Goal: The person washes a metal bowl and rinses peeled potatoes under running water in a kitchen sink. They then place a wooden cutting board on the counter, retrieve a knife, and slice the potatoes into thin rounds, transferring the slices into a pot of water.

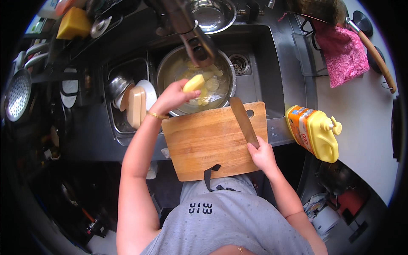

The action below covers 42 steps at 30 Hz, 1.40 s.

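My left hand (178, 95) grips a peeled, pale yellow potato piece (194, 83) above a round metal basin (233, 86). Inside the basin, several pale yellow pieces (212, 84) lie in water. My right hand (263, 155) is closed around the handle of a broad-bladed knife (243, 121), its blade slanting up and left over the right part of a wooden cutting board (207, 143). The board lies across the front edge of the sink, its lower edge close to my body.
A faucet (199, 47) reaches over the basin. Left of it, a metal rack (116, 130) holds bowls and a beige container (136, 106). A yellow pump bottle (314, 134) lies right of the board. A pink cloth (344, 54) hangs at upper right, near a wooden-handled pan (318, 11).
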Available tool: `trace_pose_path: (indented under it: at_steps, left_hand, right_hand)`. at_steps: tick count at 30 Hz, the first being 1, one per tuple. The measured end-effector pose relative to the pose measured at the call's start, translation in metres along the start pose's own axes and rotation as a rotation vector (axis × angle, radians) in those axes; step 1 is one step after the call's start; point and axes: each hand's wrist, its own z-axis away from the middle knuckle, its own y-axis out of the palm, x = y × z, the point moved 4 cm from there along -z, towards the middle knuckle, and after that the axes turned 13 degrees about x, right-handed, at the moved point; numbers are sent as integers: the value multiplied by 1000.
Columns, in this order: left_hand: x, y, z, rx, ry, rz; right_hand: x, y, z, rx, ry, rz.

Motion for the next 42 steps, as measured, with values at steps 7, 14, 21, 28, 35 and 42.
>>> trace_pose_path:
  at_steps: [7,14,21,28,35,42]
  left_hand:
    - [42,93,91,174,-75,278]
    - [58,149,109,-343,27,67]
    - [55,178,130,-788,595,-537]
    - [74,195,123,-790,616,-581]
    - [76,195,121,-811,641,-618]
    - [72,194,120,-816,694,-574]
  right_hand:
    - [21,9,0,67,-35,220]
    - [39,31,10,130,-213,500]
    - [57,36,25,153,-235,803]
    - [57,37,42,209,-189,841]
    - [59,31,41,297,-43,951]
    - [64,67,1,202,-127,877]
